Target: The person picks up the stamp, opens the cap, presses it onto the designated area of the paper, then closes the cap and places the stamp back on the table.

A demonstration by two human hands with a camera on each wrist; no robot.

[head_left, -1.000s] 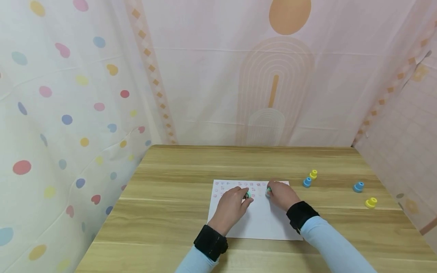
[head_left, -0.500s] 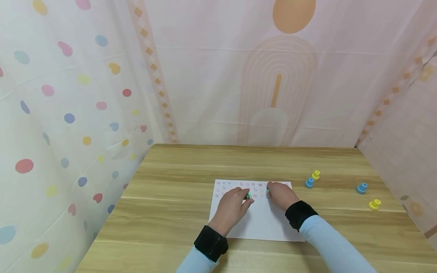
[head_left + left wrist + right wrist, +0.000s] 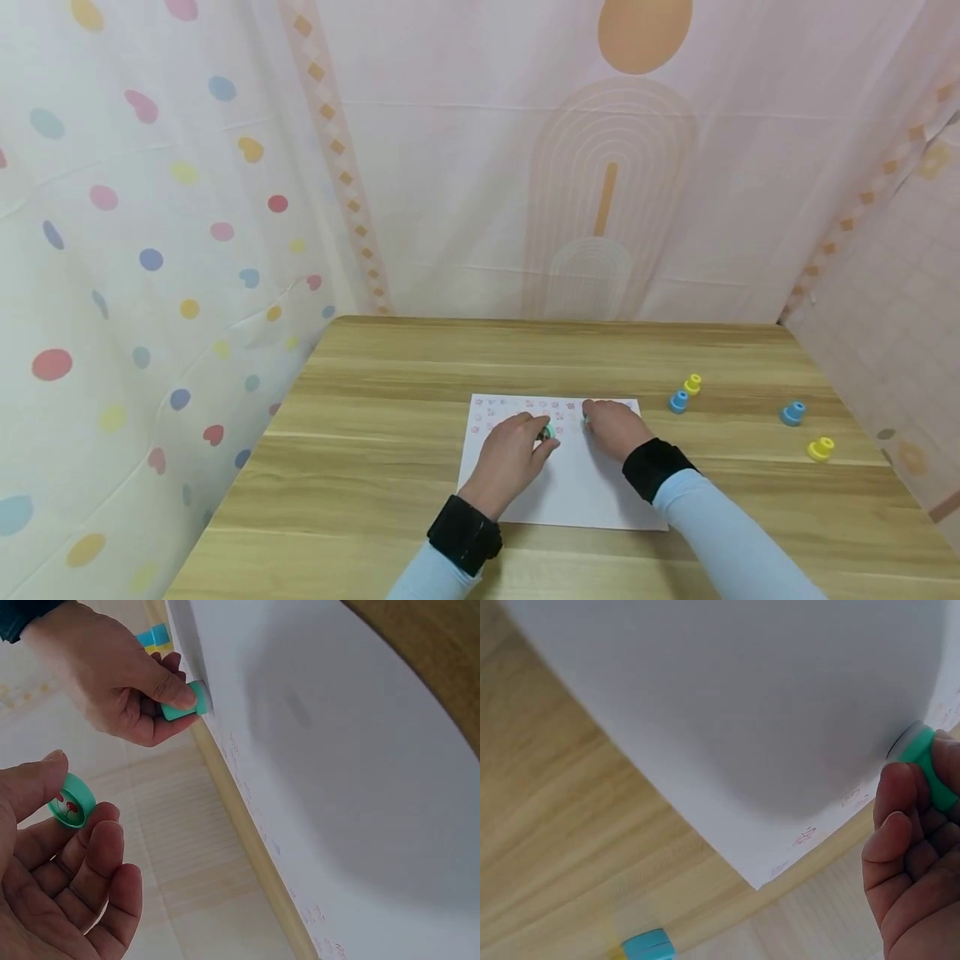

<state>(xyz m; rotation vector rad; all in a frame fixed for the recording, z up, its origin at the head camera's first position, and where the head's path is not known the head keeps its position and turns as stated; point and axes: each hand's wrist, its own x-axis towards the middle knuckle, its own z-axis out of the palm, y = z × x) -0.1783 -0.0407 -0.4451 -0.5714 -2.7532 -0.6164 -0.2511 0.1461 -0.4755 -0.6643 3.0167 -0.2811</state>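
In the head view my left hand (image 3: 506, 467) is held above the left half of a white sheet of paper (image 3: 577, 496). Between its thumb and fingertips it pinches a green stamp cap (image 3: 73, 801), which shows red cherries inside in the left wrist view. At the sheet's far right, my right hand (image 3: 618, 429) grips a green toy stamp (image 3: 924, 761) by its handle. The stamp's pale base is at the paper, apparently touching it. Rows of small pinkish-red prints (image 3: 555, 406) run along the paper's far part, and the hands hide some of them.
Right of the paper, a blue stamp (image 3: 678, 402) and a yellow stamp (image 3: 692, 384) stand close together. Farther right are another blue stamp (image 3: 792, 413) and another yellow stamp (image 3: 821, 450). A patterned curtain (image 3: 450, 208) hangs behind the wooden table (image 3: 360, 500).
My right hand has shifted slightly left along the far part of the paper with the stamp, whose base now shows less. The left hand has stayed nearly still with the cap.
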